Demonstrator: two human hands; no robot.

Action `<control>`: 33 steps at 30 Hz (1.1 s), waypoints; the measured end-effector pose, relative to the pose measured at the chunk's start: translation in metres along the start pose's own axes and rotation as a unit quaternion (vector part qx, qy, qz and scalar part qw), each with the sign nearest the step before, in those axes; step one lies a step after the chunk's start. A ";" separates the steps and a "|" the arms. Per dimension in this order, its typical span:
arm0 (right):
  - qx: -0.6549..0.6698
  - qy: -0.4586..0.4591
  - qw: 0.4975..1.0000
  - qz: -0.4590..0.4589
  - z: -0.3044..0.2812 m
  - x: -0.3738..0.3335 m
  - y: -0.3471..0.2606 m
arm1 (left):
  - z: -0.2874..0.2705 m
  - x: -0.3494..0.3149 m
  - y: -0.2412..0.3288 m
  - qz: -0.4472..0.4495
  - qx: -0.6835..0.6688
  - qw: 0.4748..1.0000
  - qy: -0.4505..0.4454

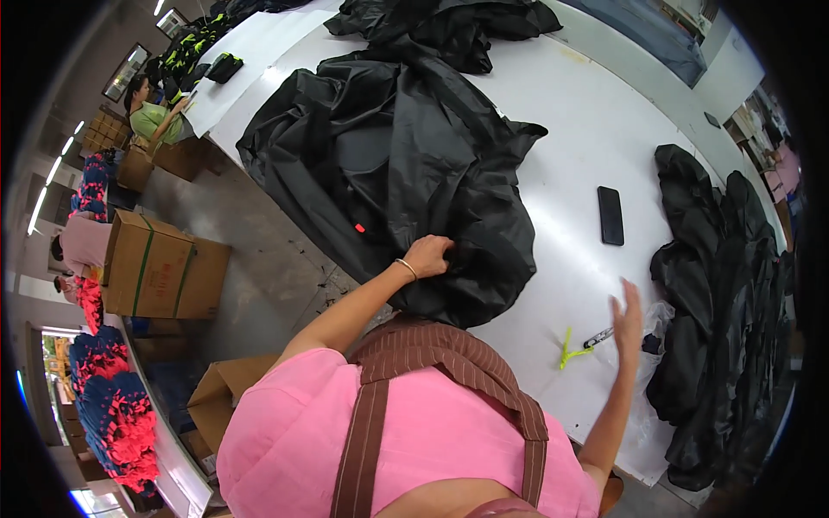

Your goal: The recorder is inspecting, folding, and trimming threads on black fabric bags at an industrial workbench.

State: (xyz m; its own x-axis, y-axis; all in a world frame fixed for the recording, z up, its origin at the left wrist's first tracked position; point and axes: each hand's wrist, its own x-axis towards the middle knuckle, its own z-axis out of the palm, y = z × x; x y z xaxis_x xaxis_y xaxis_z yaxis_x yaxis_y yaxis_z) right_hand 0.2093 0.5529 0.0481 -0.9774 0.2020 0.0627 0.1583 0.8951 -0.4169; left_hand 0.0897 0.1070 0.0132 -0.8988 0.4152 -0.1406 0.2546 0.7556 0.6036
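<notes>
A large sheet of shiny black fabric [389, 164], perhaps a garment or cover, lies crumpled over the table's near left edge. My left hand [429, 256] is closed on a fold of it close to my body, its fingertips partly hidden in the cloth. A small red tag [359, 228] shows on the fabric left of that hand. Over the table at the right, my right hand [629, 318] is held with fingers stretched and nothing in it. Just left of it lie a small metal tool [598, 337], perhaps thread snips, and a yellow-green strip [566, 349].
A black phone [610, 216] lies on the white table [570, 112]. More black fabric is heaped along the right [717, 293] and at the far end [449, 26]. Clear plastic [658, 324] sits beside my right hand. Cardboard boxes [160, 268] stand left; a person in green [155, 119] works beyond.
</notes>
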 end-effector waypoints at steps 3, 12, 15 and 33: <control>0.318 -0.076 0.943 -0.058 0.038 0.009 -0.132 | -0.015 -0.004 0.018 0.149 -0.019 0.988 0.044; 0.540 -0.262 0.789 -0.127 0.052 -0.042 -0.234 | -0.168 -0.060 -0.037 0.051 -0.305 0.917 -0.250; 0.455 -0.259 0.845 0.112 0.106 -0.070 -0.183 | -0.177 -0.050 -0.104 -0.139 -0.383 0.903 -0.139; 0.129 0.141 0.973 0.133 0.082 -0.103 -0.350 | -0.128 0.122 -0.074 0.109 -0.381 0.918 -0.008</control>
State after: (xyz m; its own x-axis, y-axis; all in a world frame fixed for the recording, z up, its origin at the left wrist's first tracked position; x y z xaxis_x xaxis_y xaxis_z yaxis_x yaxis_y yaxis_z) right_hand 0.2426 0.1858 0.1133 -0.8240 0.5457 0.1525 0.3237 0.6743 -0.6638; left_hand -0.0843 0.0373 0.0517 -0.8489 0.5270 0.0410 0.0985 0.0814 0.9918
